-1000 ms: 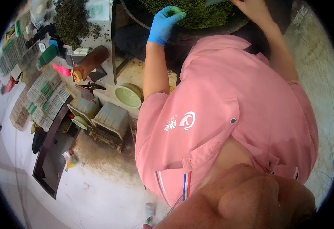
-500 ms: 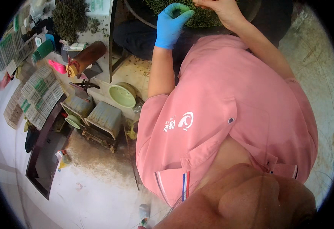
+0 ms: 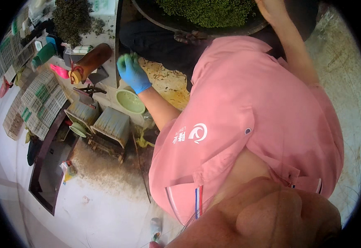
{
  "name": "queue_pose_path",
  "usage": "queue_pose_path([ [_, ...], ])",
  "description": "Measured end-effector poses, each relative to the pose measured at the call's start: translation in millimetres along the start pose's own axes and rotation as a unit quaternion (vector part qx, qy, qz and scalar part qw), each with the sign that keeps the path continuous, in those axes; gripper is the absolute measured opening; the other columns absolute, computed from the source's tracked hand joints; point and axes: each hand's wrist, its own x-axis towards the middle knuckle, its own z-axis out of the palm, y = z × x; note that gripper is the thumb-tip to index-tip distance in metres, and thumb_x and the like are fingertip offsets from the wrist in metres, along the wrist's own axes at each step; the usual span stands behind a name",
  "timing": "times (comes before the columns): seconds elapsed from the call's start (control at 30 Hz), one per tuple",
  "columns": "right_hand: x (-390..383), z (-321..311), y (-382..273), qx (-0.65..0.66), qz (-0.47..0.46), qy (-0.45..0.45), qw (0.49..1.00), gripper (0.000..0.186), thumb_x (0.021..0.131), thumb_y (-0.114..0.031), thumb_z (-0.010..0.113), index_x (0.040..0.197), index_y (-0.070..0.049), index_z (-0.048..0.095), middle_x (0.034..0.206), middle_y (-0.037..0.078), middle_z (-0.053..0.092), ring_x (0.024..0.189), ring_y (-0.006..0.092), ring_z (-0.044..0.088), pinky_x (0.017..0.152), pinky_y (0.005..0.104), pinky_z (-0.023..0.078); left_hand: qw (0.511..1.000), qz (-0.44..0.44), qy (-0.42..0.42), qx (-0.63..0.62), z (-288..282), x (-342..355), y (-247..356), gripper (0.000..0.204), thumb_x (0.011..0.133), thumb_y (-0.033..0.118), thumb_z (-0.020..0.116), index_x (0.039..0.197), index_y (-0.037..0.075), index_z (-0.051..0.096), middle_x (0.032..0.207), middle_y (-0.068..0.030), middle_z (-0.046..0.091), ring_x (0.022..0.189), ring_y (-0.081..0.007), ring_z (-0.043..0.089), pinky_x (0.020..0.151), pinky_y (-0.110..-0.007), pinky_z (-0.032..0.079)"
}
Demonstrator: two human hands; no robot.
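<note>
My left hand, in a blue glove with green-stained fingertips, is held out to the left between the table edge and a pale green basin. Its fingers are curled in; what they hold, if anything, is hidden. At the top edge, my bare right hand is beside a wide dark round pan heaped with small green leaf pieces or pellets. The right fingertips are partly cut off by the picture's edge, so their grip does not show.
On the table at the left lie a pile of dark dried plant matter and a brown cylinder with a yellowish end. Further down stand grey bins and stacked white-green crates. Yellow-brown scraps litter the floor.
My left hand has swung from over the pan down and left to beside the table edge. My right hand has shifted right, toward the pan's right side; the hands are now far apart.
</note>
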Motion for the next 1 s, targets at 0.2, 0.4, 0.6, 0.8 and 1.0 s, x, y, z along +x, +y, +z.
queue_pose_path([
  [0.2,9.5,-18.5,-14.8,0.014,-0.023,0.014,1.0,0.016,0.092,-0.008,0.067,0.108,-0.005,0.065,0.097,0.008,0.07,0.086,0.015,0.066,0.077,0.0274,0.053,0.696,-0.276,-0.134,0.649,-186.3,-85.0,-132.7,0.042,0.078,0.031,0.08,0.104,-0.002,0.073,0.099,-0.0209,0.073,0.086,-0.0297,0.069,0.079,-0.041,0.052],
  [0.4,10.6,-26.8,-17.4,0.017,-0.024,0.019,0.999,0.017,0.093,-0.009,0.067,0.109,-0.004,0.065,0.101,0.008,0.07,0.091,0.0154,0.066,0.08,0.0285,0.053,0.56,-0.135,0.028,0.817,-218.9,-87.8,-125.7,0.084,0.071,0.04,0.084,0.137,0.0,0.053,0.137,-0.0276,0.054,0.122,-0.0358,0.057,0.102,-0.039,0.046],
  [0.6,10.2,-28.1,-15.8,0.035,-0.05,0.013,0.998,0.019,0.097,-0.015,0.063,0.111,-0.001,0.063,0.108,0.011,0.068,0.099,0.0216,0.066,0.085,0.0335,0.054,0.888,0.204,0.089,0.402,-3.8,2.6,8.1,0.058,0.083,0.013,0.079,0.13,-0.007,0.052,0.123,-0.0247,0.061,0.107,-0.0329,0.061,0.097,-0.038,0.048],
  [0.8,2.8,-26.7,-26.8,0.047,-0.036,-0.006,0.998,0.023,0.1,-0.021,0.058,0.111,-0.001,0.061,0.109,0.014,0.068,0.097,0.0227,0.067,0.085,0.0351,0.055,0.685,0.173,-0.427,0.565,186.5,-19.3,-40.8,0.035,0.082,0.042,0.074,0.099,0.012,0.077,0.098,-0.0155,0.071,0.09,-0.0347,0.068,0.078,-0.042,0.055],
  [1.0,-6.8,-44.1,-31.7,0.043,-0.052,0.025,0.997,0.021,0.1,-0.02,0.059,0.109,-0.002,0.061,0.106,0.014,0.069,0.092,0.0219,0.067,0.083,0.035,0.055,0.556,0.098,-0.493,0.662,222.2,-14.5,-111.8,0.032,0.077,0.043,0.076,0.091,0.014,0.077,0.095,-0.0153,0.072,0.089,-0.0352,0.069,0.08,-0.045,0.056],
])
